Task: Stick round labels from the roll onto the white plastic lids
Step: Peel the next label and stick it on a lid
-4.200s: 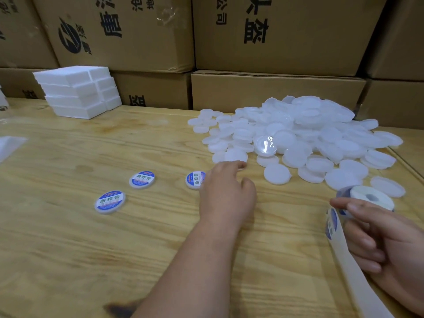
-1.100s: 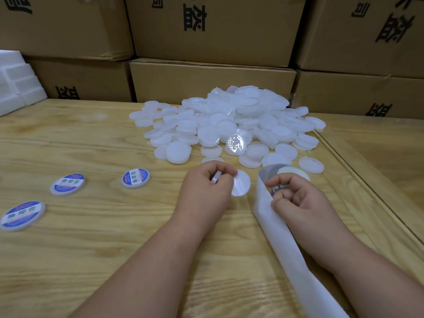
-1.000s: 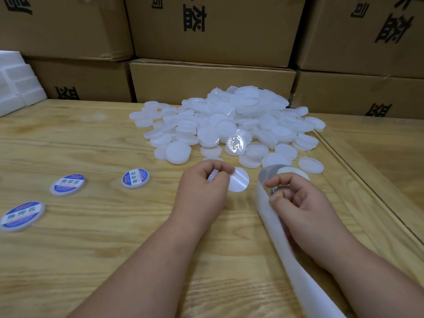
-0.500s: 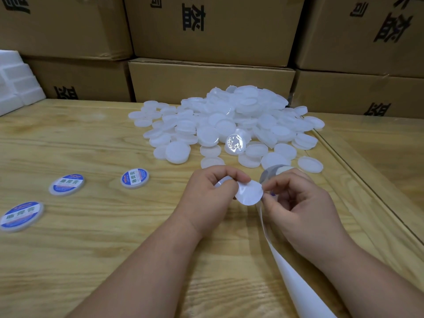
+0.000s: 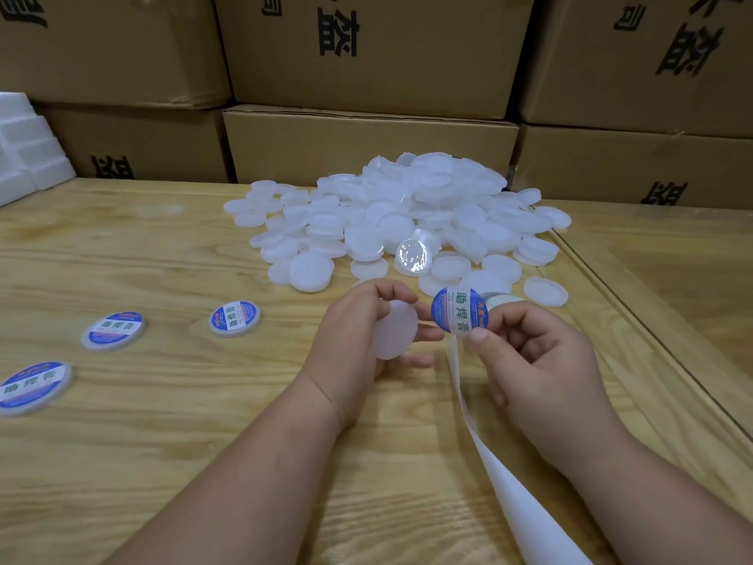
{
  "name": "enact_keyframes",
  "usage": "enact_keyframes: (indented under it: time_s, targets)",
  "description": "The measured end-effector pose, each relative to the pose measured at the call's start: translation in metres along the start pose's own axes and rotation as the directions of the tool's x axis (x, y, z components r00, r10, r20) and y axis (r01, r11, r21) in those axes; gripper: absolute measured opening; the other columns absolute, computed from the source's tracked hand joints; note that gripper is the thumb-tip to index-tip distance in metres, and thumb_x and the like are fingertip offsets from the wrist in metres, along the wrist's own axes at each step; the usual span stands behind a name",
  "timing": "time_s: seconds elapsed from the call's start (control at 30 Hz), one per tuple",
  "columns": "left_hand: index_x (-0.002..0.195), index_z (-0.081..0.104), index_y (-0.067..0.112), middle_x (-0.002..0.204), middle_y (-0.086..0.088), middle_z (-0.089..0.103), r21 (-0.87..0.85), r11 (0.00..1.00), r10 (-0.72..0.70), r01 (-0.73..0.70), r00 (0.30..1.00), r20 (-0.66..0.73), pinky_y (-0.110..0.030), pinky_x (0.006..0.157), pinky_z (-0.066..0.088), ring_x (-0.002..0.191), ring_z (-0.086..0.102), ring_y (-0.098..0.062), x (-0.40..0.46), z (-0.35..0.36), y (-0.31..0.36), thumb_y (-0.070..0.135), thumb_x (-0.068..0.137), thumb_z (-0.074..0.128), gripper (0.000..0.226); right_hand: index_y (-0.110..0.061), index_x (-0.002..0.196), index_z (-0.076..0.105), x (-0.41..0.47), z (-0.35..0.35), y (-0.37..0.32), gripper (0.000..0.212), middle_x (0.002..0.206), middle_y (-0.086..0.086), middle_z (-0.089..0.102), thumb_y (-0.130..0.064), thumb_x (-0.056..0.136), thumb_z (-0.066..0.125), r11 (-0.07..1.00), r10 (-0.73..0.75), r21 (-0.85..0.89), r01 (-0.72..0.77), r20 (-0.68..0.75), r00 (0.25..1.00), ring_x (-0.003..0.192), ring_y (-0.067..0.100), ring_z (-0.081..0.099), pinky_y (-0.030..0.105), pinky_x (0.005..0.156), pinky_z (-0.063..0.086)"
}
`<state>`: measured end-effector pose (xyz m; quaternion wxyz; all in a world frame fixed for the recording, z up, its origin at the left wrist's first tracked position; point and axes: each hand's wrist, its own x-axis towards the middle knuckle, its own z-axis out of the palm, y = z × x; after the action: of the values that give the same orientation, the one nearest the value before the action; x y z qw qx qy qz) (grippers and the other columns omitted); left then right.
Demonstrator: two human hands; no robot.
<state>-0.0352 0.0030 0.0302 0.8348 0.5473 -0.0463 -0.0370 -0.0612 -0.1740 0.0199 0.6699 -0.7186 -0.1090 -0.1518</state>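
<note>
My left hand [image 5: 358,336] holds a blank white lid [image 5: 394,330] upright, its face turned to the right. My right hand [image 5: 529,360] pinches a round blue-and-white label [image 5: 459,314] by its lower edge, just right of the lid and apart from it. The label roll [image 5: 503,300] sits behind my right hand, mostly hidden, and its white backing strip [image 5: 513,495] trails toward me. A pile of white lids [image 5: 399,222] lies beyond both hands. Three labelled lids [image 5: 234,318] [image 5: 113,331] [image 5: 34,385] lie on the table to the left.
The wooden table [image 5: 163,442] has a seam [image 5: 652,332] running along its right side. Cardboard boxes [image 5: 366,144] are stacked behind the pile. White foam blocks [image 5: 24,148] stand at the far left.
The label has come off the backing strip and now shows its printed face in my right hand. My left hand has turned the lid upright beside it.
</note>
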Motion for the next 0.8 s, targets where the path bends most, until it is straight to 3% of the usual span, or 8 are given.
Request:
enact_keyframes:
  time_s: [0.07,0.13,0.27,0.33,0.43,0.6,0.8]
  targets:
    - [0.095,0.071,0.008,0.087,-0.006,0.077,0.015,1.000,0.018,-0.018,1.000,-0.001,-0.040,0.059,0.061,0.081,0.075,-0.023,0.0002,0.0004,-0.0026,0.014,0.096,0.050,0.022,-0.014,0.073,0.065,0.0006,-0.0007,-0.0002,0.008,0.054,0.001,0.044,-0.019,0.079,0.067,0.995,0.076,0.071,-0.076,0.014,0.997,0.045,0.013,0.035,0.027,0.044,0.033]
    - [0.094,0.077,0.014,0.094,-0.003,0.077,-0.012,1.000,0.009,-0.009,1.000,0.018,-0.037,0.061,0.060,0.083,0.073,-0.020,-0.0025,0.0027,-0.0037,0.017,0.106,0.044,0.035,-0.017,0.068,0.065,0.0009,-0.0004,-0.0016,0.011,0.051,0.004,0.040,-0.018,0.079,0.064,0.974,0.151,0.162,-0.159,0.058,0.987,0.041,0.014,0.030,0.026,0.041,0.029]
    - [0.088,0.076,0.016,0.106,-0.023,0.072,-0.036,0.999,-0.031,0.033,0.999,0.042,-0.034,0.057,0.055,0.082,0.067,-0.030,-0.0040,0.0074,-0.0040,0.021,0.106,0.040,0.040,-0.021,0.066,0.066,0.0016,0.0013,-0.0040,0.012,0.051,0.004,0.036,-0.020,0.078,0.065,0.949,0.250,0.154,-0.275,0.164,0.954,0.041,0.013,0.026,0.024,0.041,0.020]
    - [0.097,0.068,0.010,0.112,-0.028,0.070,-0.060,0.994,-0.090,0.095,0.992,0.085,-0.032,0.055,0.054,0.081,0.068,-0.032,-0.0032,0.0079,-0.0028,0.019,0.103,0.034,0.036,-0.020,0.067,0.069,0.0013,0.0027,-0.0039,0.013,0.050,0.000,0.036,-0.020,0.080,0.068,0.951,0.266,0.109,-0.288,0.178,0.947,0.042,0.011,0.026,0.022,0.040,0.022]
    - [0.101,0.063,0.007,0.111,-0.026,0.072,-0.088,0.987,-0.118,0.132,0.982,0.146,-0.032,0.054,0.053,0.078,0.069,-0.029,-0.0036,0.0084,-0.0006,0.018,0.087,0.041,0.028,-0.015,0.071,0.070,0.0007,0.0055,-0.0009,0.022,0.046,-0.010,0.042,-0.009,0.092,0.070,0.960,0.259,0.065,-0.273,0.170,0.951,0.040,0.004,0.030,0.013,0.040,0.027]
    - [0.102,0.065,0.005,0.112,-0.024,0.072,-0.056,0.990,-0.119,0.130,0.979,0.163,-0.032,0.054,0.054,0.080,0.068,-0.031,-0.0020,0.0085,-0.0026,0.014,0.065,0.044,0.044,-0.011,0.073,0.071,0.0012,0.0069,0.0041,0.023,0.043,-0.012,0.047,-0.008,0.095,0.066,0.962,0.263,0.022,-0.271,0.169,0.950,0.036,0.000,0.032,0.010,0.038,0.027]
    - [0.105,0.066,0.004,0.107,-0.021,0.074,-0.037,0.993,-0.103,0.111,0.980,0.172,-0.033,0.056,0.057,0.084,0.070,-0.030,-0.0002,0.0059,-0.0066,0.012,0.067,0.043,0.045,-0.019,0.076,0.074,0.0023,0.0074,0.0054,0.014,0.043,-0.011,0.047,-0.032,0.079,0.069,0.962,0.269,0.012,-0.274,0.162,0.949,0.035,0.002,0.029,0.014,0.037,0.025]
